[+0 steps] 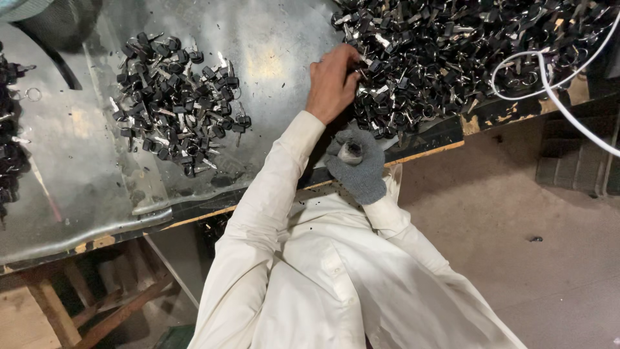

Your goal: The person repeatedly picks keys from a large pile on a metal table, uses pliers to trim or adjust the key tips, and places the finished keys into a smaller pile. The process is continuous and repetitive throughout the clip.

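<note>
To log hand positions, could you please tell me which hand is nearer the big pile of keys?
Left. The left hand has its fingers in the big pile of keys; the gloved right hand sits apart, by the table edge, gripping a metal piece.

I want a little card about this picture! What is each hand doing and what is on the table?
left hand: bare, fingers in the edge of the big pile of keys
right hand: in a grey glove, closed around a small metal part
small pile of keys: apart, to the left on the metal sheet
white cable: loops over the big pile
sleeves: white
</note>
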